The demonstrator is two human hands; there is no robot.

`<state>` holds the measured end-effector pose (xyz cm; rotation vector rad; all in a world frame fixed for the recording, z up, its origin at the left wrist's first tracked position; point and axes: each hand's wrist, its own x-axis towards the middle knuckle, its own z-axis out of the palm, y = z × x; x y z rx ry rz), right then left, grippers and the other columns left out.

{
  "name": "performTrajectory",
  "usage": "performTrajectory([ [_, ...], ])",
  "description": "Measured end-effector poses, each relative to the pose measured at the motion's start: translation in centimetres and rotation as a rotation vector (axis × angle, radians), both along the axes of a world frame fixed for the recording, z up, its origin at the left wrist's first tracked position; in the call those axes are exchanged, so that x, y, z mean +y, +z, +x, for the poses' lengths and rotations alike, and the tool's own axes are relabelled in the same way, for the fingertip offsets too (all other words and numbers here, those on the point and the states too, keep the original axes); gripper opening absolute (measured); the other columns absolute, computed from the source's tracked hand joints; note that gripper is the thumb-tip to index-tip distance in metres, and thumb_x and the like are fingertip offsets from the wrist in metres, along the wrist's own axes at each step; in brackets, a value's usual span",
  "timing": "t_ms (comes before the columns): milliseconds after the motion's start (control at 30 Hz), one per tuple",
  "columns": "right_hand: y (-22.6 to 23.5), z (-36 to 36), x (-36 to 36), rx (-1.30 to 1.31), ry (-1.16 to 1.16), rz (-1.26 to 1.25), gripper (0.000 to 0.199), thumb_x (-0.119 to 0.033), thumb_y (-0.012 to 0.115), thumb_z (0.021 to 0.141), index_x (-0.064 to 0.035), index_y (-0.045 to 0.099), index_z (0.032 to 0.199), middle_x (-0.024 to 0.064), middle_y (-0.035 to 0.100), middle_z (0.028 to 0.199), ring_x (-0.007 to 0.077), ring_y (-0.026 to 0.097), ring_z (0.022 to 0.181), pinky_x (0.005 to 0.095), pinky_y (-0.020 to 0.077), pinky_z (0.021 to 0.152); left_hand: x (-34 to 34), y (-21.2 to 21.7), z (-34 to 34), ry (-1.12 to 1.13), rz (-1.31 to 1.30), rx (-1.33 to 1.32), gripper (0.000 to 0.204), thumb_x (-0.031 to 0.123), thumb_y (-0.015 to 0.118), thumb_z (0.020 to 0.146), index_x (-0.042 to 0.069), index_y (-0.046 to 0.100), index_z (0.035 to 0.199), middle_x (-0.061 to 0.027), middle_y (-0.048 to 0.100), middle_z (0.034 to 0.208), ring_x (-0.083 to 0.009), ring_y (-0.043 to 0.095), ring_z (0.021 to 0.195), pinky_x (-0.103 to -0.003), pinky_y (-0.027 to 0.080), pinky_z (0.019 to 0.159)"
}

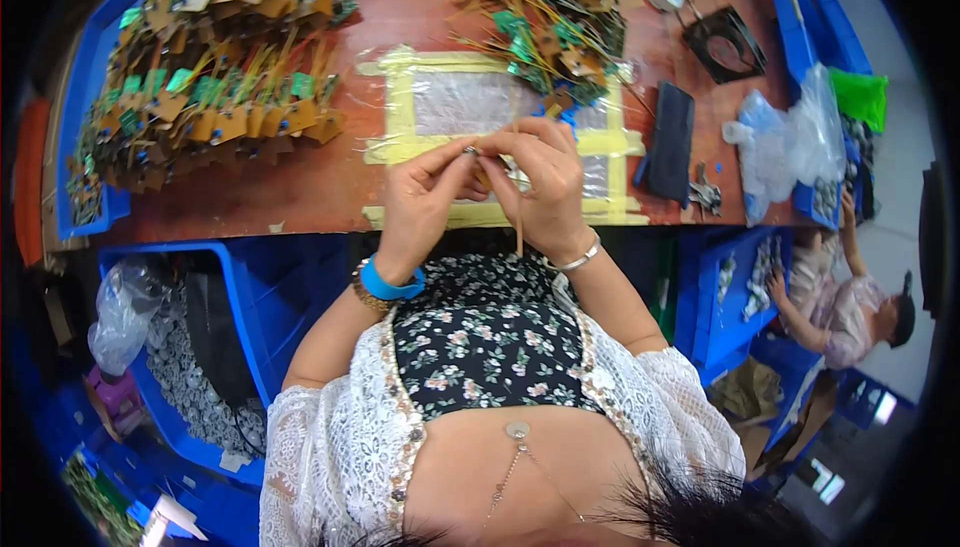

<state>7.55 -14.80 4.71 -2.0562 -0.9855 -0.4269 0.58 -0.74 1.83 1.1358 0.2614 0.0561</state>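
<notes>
Close together over the near edge of the table, my left hand (422, 197) and my right hand (548, 175) pinch a tiny metallic part (471, 151) between their fingertips. Most of it is hidden by the fingers, so its exact kind is unclear. A thin tan strip or wire (519, 235) hangs below my right hand. Under and beyond the hands lies a clear plastic sheet (450, 102), bordered with yellow tape. A heap of small green circuit boards with brown pieces and wires (560, 32) rests at the sheet's far right corner.
Rows of similar wired boards (220, 122) fill the table's left side, beside a blue tray (100, 209). To the right are a dark phone-like slab (670, 137), a black square frame (724, 45) and plastic bags (765, 152). A blue bin (235, 287) of metal parts stands lower left; another person (835, 317) sits far right.
</notes>
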Motion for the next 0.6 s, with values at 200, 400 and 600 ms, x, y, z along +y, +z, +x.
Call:
performTrajectory([
  [200,0.3,-0.8,0.6,-0.054,0.007,-0.012,0.021,0.002,0.076,0.068,-0.0057,0.067,0.086,0.0073,0.066,0.08,0.0255,0.062,0.084,0.0362,0.0438,0.075,0.3,-0.7,0.0,0.026,-0.041,-0.019,0.025,0.01,0.057,0.097,-0.005,0.065,0.116,-0.0094,0.07,0.091,-0.012,0.068,0.073,-0.023,0.057,0.066],
  [400,-0.2,-0.8,0.3,-0.144,-0.015,0.127,0.03,0.003,0.077,0.07,-0.0051,0.066,0.097,0.0079,0.071,0.094,0.0254,0.063,0.088,0.0357,0.0448,0.081,5.8,3.9,-1.4,0.577,0.417,-0.206,0.021,0.007,0.06,0.095,-0.002,0.069,0.111,-0.0072,0.071,0.096,-0.0103,0.065,0.079,-0.024,0.055,0.066],
  [600,-3.8,-0.3,-3.0,-0.189,-0.168,0.062,0.029,0.002,0.075,0.072,-0.0064,0.067,0.098,0.0066,0.071,0.097,0.0251,0.063,0.089,0.0366,0.0436,0.083,17.7,3.7,-2.3,0.851,0.879,-0.178,0.022,0.007,0.058,0.096,-0.003,0.068,0.112,-0.0074,0.07,0.091,-0.0082,0.06,0.066,-0.026,0.053,0.059],
])
